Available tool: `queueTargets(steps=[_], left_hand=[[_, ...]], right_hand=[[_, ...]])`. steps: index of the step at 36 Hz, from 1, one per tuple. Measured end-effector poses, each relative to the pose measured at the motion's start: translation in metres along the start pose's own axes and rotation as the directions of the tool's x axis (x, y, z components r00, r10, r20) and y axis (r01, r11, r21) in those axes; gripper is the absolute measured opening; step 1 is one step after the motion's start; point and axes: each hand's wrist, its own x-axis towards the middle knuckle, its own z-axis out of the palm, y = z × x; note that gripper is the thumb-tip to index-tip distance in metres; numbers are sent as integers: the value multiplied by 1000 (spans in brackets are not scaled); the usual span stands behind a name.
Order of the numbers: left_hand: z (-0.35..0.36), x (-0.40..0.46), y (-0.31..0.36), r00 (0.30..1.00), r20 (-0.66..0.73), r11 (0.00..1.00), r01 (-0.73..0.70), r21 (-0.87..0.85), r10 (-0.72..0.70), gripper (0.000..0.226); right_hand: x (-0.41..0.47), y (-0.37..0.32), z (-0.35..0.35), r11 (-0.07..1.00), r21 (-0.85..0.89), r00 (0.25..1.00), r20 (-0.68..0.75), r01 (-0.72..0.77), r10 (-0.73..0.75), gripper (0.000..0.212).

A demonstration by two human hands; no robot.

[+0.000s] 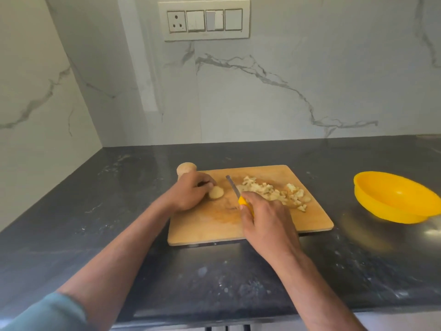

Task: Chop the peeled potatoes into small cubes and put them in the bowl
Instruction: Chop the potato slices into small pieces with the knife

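While we've got a peeled potato piece [216,192] sitting on the left part of the wooden cutting board [262,225], our left hand [191,193] curls over it and pins it down with the fingertips, so only its pale rounded end pokes out to the right. Our right hand [265,216] is wrapped around the yellow handle of a small knife [235,190], blade angled up and away, tip hovering just right of that potato piece, not clearly touching it as far as we can tell. Right behind the blade there's a messy pile of chopped potato cubes [274,192] spread across the right half of the board. Another whole potato [186,168] sits at the board's far left corner, just past our left knuckles. Off to the right, well apart from the board, is the yellow bowl [393,199], nothing visible inside it. Everything rests on a dark stone countertop [95,211], with a marble-look wall behind and a switch panel [205,20] up top.
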Motion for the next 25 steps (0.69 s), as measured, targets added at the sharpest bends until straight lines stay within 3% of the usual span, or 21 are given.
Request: queueTargets(steps=[4, 9, 25], left_hand=[[0, -6, -3, 998, -53, 999, -40, 13, 41, 21], [3, -8, -3, 995, -69, 995, -67, 70, 72, 38], [6, -10, 7, 985, -134, 992, -98, 74, 107, 47]], right_hand=[[-7, -7, 2, 998, -39, 999, 15, 45, -44, 31], [-11, -10, 2, 994, -97, 998, 40, 55, -51, 30], [-11, -19, 7, 989, -120, 994, 68, 88, -80, 26]])
